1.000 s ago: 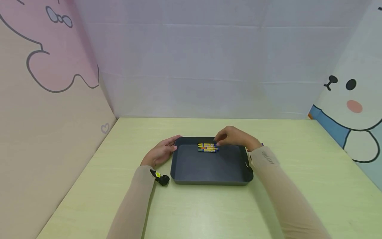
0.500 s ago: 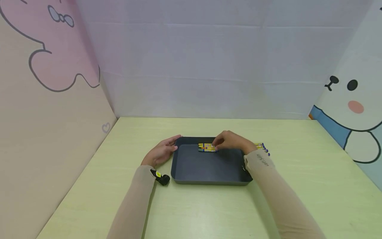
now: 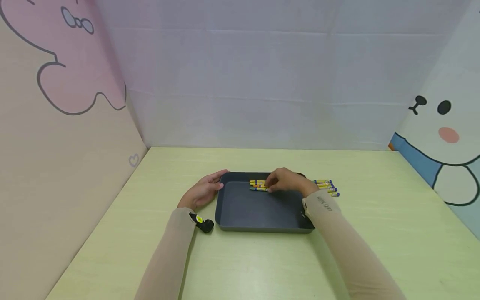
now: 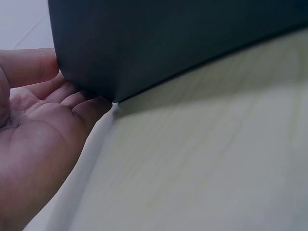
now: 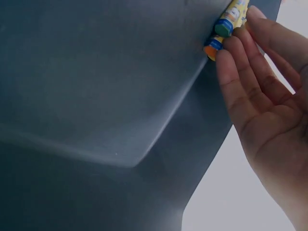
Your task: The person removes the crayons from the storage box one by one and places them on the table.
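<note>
A dark grey rectangular tray (image 3: 262, 229) sits on the table. My left hand (image 3: 202, 193) holds it at its back left corner, the thumb at the rim and the other fingers along the outside. Several yellow-wrapped crayons (image 3: 257, 183) lie side by side inside, near the back wall. My right hand (image 3: 286, 182) reaches over the tray and pinches the crayons' right ends. In the right wrist view, a green crayon (image 5: 224, 27) and an orange crayon (image 5: 211, 48) show their ends beside my fingertips. The right ends of the other crayons are hidden behind the hand.
More crayons (image 3: 332, 189) lie on the table to the right of the tray, partly hidden by my right wrist. A small black device (image 3: 205, 225) is strapped to my left wrist. A pale cloth wall (image 3: 240, 83) rises behind the table (image 3: 240, 266).
My right hand has moved down and left onto the crayons in the tray. The crayons on the table have come into view behind my wrist. My left hand stays still.
</note>
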### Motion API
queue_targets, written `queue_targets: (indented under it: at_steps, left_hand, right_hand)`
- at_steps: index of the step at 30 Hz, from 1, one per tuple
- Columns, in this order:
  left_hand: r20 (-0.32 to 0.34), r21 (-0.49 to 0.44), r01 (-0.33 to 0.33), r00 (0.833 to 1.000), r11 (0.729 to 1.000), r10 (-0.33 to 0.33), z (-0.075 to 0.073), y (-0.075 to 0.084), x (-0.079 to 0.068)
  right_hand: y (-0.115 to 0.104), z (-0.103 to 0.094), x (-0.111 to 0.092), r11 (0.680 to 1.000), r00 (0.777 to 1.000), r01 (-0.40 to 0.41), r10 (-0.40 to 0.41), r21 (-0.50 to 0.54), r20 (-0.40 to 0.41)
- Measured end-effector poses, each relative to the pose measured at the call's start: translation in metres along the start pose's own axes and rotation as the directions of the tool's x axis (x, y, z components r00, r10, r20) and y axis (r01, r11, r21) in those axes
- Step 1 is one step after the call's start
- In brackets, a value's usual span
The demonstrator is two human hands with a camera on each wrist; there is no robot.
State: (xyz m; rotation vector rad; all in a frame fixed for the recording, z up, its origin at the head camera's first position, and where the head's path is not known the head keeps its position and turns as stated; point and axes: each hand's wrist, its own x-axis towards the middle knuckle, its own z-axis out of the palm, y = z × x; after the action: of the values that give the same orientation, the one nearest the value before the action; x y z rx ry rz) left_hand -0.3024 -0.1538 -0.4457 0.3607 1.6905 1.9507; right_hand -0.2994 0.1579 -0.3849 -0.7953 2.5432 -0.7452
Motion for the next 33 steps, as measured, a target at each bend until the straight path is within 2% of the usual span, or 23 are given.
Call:
queue_targets:
  at_steps: [22,33]
  left_hand:
    - [-0.005,-0.012,0.001,1.0,1.0,-0.001,0.001,-0.001,0.005]
    - [-0.002,-0.045,0.006,1.0,0.999,-0.006,0.0,-0.001,0.005]
  right_hand:
    - [-0.002,0.014,0.001,0.995,0.997,0.0,-0.007,-0.097,-0.077]
    - [-0.005,0.015,0.005,0.993,0.996,-0.056,0.048,-0.103,-0.081]
